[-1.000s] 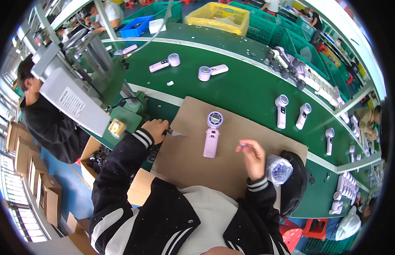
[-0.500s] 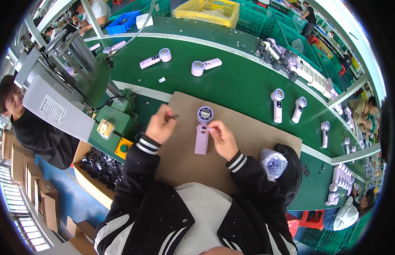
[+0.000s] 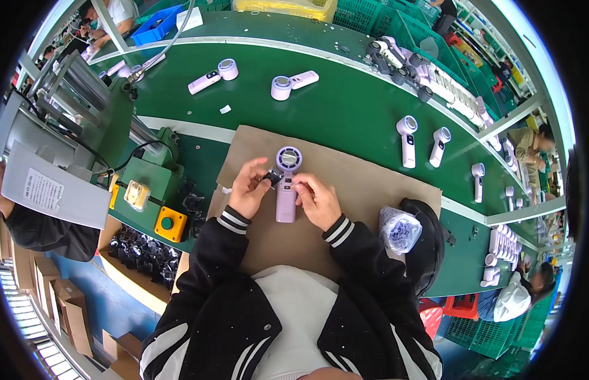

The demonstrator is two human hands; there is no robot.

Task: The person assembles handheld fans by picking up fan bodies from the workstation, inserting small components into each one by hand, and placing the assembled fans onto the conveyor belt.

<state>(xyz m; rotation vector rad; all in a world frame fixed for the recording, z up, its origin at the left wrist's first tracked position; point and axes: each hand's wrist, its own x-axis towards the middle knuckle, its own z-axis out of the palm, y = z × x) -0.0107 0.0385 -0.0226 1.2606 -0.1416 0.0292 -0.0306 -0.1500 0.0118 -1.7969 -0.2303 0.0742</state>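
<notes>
A lilac handheld fan (image 3: 285, 208) lies on the brown cardboard sheet (image 3: 364, 183) in front of me, its round head pointing away. My left hand (image 3: 247, 195) pinches a small black glossy part (image 3: 273, 175) just left of the fan's neck. On the other side, my right hand (image 3: 318, 204) has its thumb and index finger pinched together at the upper right of the handle. What sits between those fingertips is too small to make out.
More lilac fans (image 3: 408, 142) lie spread over the green bench (image 3: 345, 120). A bag of small purple parts (image 3: 401, 229) rests at my right by a black bag (image 3: 429, 253). On my left stand a green press (image 3: 147, 171), a button box (image 3: 170, 223) and a carton of black parts (image 3: 145, 253).
My left hand has come right and nearer, bringing the black part beside the fan. My right hand stays at the handle. The whole view has shifted slightly.
</notes>
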